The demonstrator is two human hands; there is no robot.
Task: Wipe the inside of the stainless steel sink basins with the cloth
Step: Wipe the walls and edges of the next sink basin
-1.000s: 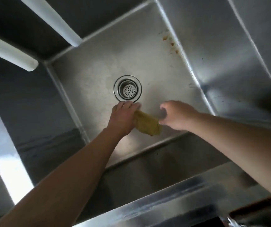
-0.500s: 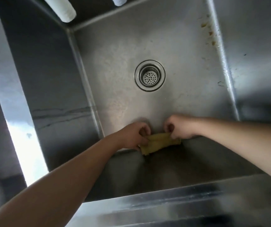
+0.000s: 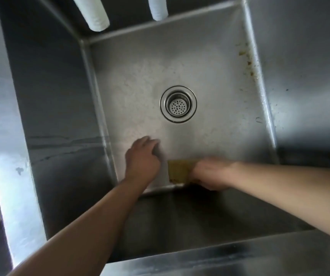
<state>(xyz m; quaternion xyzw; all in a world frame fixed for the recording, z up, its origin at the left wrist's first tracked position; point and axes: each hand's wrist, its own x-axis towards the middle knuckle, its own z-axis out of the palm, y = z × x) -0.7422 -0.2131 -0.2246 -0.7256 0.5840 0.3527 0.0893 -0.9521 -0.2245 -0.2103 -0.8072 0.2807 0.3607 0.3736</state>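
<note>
I look down into a deep stainless steel sink basin (image 3: 132, 80) with a round drain strainer (image 3: 178, 104) in the middle of its floor. A yellow-brown cloth (image 3: 179, 171) lies flat on the floor at the near edge. My right hand (image 3: 210, 174), blurred, lies over the cloth's right part and presses it down. My left hand (image 3: 143, 156) is off the cloth, just to its left, fingers loosely bent over the basin floor and holding nothing.
Brown stains (image 3: 248, 60) run along the floor's right seam near the far corner. Two white pipe ends (image 3: 98, 18) (image 3: 158, 8) hang over the back wall. The steel front rim (image 3: 240, 253) crosses the bottom of the view.
Earlier both hands held the cloth bunched between them. Now my left hand has let go and moved left, and the cloth lies spread flat under my right hand.
</note>
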